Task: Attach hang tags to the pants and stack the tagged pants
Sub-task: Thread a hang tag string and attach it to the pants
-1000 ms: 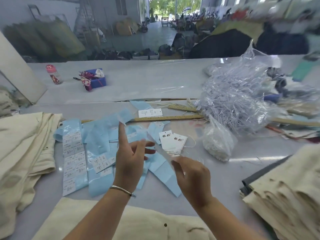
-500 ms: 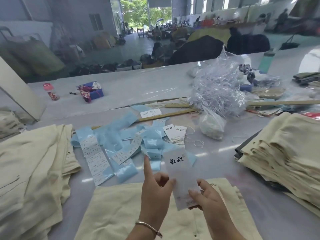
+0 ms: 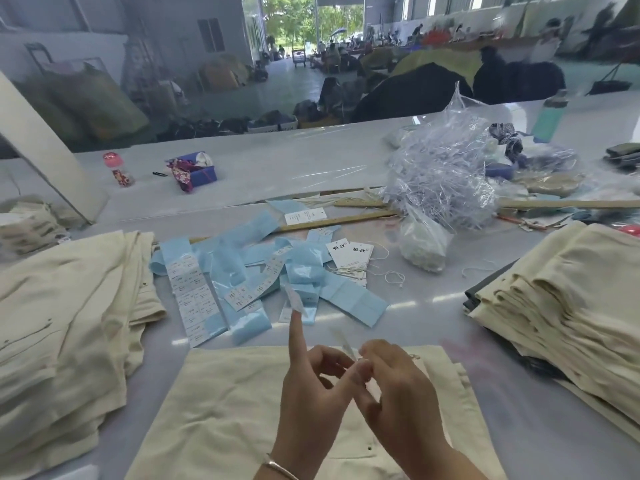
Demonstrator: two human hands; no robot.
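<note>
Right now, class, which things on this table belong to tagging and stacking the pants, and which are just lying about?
Job:
pants in front
left hand
right hand
spare hang tags
right pants stack
left pants pile

Lying about:
pink-capped bottle
blue box
wooden ruler

A garment factory floor, seen from a finishing station. A long pale bench (image 3: 311, 161) carries stacks of folded cream pants (image 3: 571, 306), loose blue label strips (image 3: 221, 271), white hang tags (image 3: 349, 254), a wooden ruler (image 3: 332, 221) and a clear bag of plastic tag fasteners (image 3: 440, 168). Behind it a large open hall holds heaps of dark fabric (image 3: 412, 91), seated workers and a wide doorway with trees outside.
</note>
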